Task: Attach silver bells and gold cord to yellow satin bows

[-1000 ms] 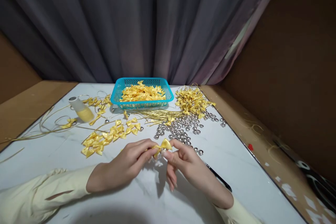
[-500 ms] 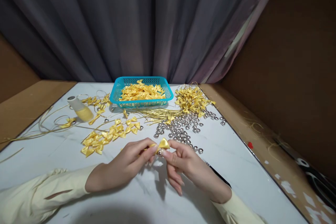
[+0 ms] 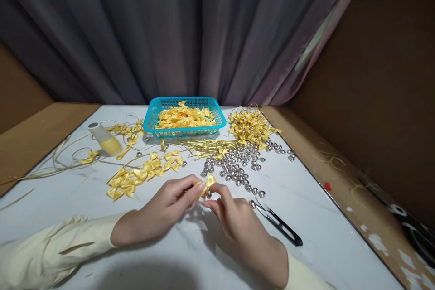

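Note:
In the middle of the head view, my left hand (image 3: 170,206) pinches a small yellow satin bow (image 3: 210,180) between thumb and fingers. A shiny silver bead (image 3: 208,194), rounded like a tiny bell, sits just under the bow's middle. From the other side, my right hand (image 3: 236,215) closes on the bow, its index finger bent over the lower right edge and its thumb below by the bead. The fingers partly hide where the pieces meet. Behind my hands, more yellow bows (image 3: 142,173) lie loose, and a spread of silver beads (image 3: 234,167) lies to their right.
A turquoise basket (image 3: 185,132) of bows stands at the back. Gold cords (image 3: 207,146) lie before it, with a pile of corded bows (image 3: 249,127) to the right. A bottle (image 3: 107,139) leans at left. Black thread snips (image 3: 280,226) lie near my right wrist; scissors (image 3: 413,231) are far right.
My right hand has turned and drawn lower, its index finger now bent over the bow and its lower fingers tucked away. The black snips have come fully into view.

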`<state>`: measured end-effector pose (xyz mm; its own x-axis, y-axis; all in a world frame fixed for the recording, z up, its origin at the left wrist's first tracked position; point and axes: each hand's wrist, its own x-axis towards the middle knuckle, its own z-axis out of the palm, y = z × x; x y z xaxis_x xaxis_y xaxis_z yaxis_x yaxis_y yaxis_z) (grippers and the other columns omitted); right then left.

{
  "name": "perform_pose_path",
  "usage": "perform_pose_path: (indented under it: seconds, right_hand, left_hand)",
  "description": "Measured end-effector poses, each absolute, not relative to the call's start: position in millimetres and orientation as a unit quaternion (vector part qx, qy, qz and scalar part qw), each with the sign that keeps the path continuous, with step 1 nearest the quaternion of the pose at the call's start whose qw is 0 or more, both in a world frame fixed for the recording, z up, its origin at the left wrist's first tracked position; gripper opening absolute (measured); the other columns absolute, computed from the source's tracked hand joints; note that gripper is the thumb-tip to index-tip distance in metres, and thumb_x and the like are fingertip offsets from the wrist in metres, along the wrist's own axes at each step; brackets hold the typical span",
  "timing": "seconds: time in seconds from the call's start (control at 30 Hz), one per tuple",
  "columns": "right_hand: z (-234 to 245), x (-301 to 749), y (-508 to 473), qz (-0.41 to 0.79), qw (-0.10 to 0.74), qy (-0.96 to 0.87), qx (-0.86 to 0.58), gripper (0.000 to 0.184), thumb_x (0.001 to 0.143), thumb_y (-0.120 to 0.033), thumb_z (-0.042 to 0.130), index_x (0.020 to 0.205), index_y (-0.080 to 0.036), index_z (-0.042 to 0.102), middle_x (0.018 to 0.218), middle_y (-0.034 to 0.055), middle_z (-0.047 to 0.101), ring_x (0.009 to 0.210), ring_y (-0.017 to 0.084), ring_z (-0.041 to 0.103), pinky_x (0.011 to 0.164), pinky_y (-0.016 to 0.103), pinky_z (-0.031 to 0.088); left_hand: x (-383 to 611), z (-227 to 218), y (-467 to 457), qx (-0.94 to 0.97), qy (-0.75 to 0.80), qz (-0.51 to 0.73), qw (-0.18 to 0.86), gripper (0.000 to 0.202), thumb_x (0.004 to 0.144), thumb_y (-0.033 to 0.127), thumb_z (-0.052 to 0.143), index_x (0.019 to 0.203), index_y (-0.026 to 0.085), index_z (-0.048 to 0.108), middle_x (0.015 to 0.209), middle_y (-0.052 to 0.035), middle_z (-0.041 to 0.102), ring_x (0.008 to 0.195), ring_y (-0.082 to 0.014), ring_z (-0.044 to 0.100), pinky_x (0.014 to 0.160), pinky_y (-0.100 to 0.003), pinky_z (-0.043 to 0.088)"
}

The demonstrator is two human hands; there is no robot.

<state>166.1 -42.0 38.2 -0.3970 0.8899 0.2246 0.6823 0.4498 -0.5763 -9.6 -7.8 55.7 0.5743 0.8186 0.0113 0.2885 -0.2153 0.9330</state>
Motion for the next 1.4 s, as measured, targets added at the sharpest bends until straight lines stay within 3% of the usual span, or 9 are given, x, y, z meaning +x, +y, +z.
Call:
perform_pose_path:
  seconds: [0.23,0.43,0.57,0.7,0.83,0.93,1.07,1.27,1.4]
  right_hand:
    - [51.7,167.4,-45.0,0.484,0.281,-0.674,-0.482,0.026,0.097,-0.04,0.032,0.101,-0.02,0.048,0.049,-0.0081,0.037,0.042,0.01,0.037,0.046,0.021,0.03]
    - [57.8,170.6,-36.8,0.729,0.294,-0.478,-0.392,0.029,0.091,-0.05,0.041,0.089,-0.021,0.039,0.037,-0.0142,0.033,0.032,0.006,0.019,0.036,0.017,0.018]
    - [52.4,181.6,-27.5,0.688,0.334,-0.493,-0.415,0.038,0.083,-0.052,0.055,0.098,-0.022,0.039,0.048,-0.0133,0.035,0.039,0.005,0.024,0.04,0.017,0.02]
    - [46.3,185.7,-21.1,0.564,0.322,-0.604,-0.462,0.053,0.078,-0.041,0.067,0.122,-0.023,0.042,0.076,-0.0042,0.048,0.052,0.007,0.038,0.048,0.02,0.03]
    - [44.1,178.8,-21.2,0.471,0.307,-0.708,-0.427,0.025,0.084,-0.043,0.059,0.09,-0.02,0.067,0.089,0.0035,0.053,0.071,0.013,0.048,0.059,0.024,0.039]
    - [44.2,175.7,-22.1,0.473,0.326,-0.723,-0.383,0.034,0.09,-0.044,0.048,0.08,-0.019,0.069,0.08,0.003,0.055,0.074,0.015,0.051,0.063,0.025,0.04]
    - [44.8,176.5,-23.2,0.49,0.314,-0.707,-0.402,0.033,0.09,-0.033,0.047,0.068,-0.016,0.064,0.059,-0.0011,0.051,0.057,0.012,0.047,0.056,0.023,0.036]
    - [39.8,171.6,-24.3,0.458,0.3,-0.698,-0.462,0.026,0.073,-0.006,0.045,0.049,-0.016,0.047,0.049,-0.0034,0.043,0.05,0.01,0.04,0.05,0.021,0.027]
    - [40.1,169.0,-24.9,0.474,0.296,-0.686,-0.467,0.025,0.067,-0.001,0.042,0.047,-0.016,0.041,0.048,-0.0043,0.04,0.049,0.009,0.036,0.049,0.021,0.026]
  left_hand:
    - [-11.2,56.3,-6.9,0.765,0.361,0.266,0.462,0.027,0.094,0.028,0.035,0.071,0.017,0.046,0.066,0.0032,0.044,0.06,-0.0105,0.042,0.057,-0.021,0.035]
    - [-12.0,55.6,-6.0,0.777,0.36,0.27,0.44,0.028,0.094,0.028,0.036,0.07,0.018,0.045,0.066,0.0027,0.044,0.06,-0.0106,0.043,0.058,-0.022,0.035]
    - [-13.0,58.8,-5.4,0.736,0.375,0.273,0.493,0.032,0.094,0.033,0.036,0.066,0.018,0.042,0.061,0.004,0.039,0.055,-0.0098,0.038,0.053,-0.021,0.033]
    - [-13.8,60.6,-4.5,0.713,0.361,0.27,0.538,0.034,0.093,0.037,0.037,0.066,0.018,0.044,0.061,0.0038,0.04,0.053,-0.0093,0.036,0.052,-0.022,0.032]
    - [-14.1,58.8,-3.9,0.696,0.345,0.256,0.575,0.035,0.092,0.041,0.039,0.068,0.018,0.046,0.06,0.004,0.039,0.052,-0.0093,0.035,0.05,-0.022,0.031]
    - [-15.1,57.0,-3.3,0.699,0.336,0.246,0.582,0.035,0.093,0.042,0.04,0.072,0.017,0.05,0.06,0.0041,0.039,0.052,-0.0092,0.034,0.05,-0.021,0.031]
    - [-16.6,56.7,-2.8,0.698,0.324,0.241,0.591,0.035,0.093,0.042,0.04,0.073,0.016,0.053,0.06,0.0039,0.04,0.053,-0.009,0.035,0.05,-0.021,0.03]
    - [-15.8,60.9,-6.9,0.708,0.299,0.194,0.609,0.031,0.093,0.036,0.04,0.074,0.016,0.053,0.061,0.0033,0.042,0.056,-0.0098,0.038,0.052,-0.021,0.031]
    - [-16.0,62.1,-8.1,0.719,0.281,0.173,0.611,0.028,0.093,0.033,0.04,0.076,0.016,0.054,0.062,0.0032,0.043,0.057,-0.0098,0.039,0.053,-0.021,0.032]
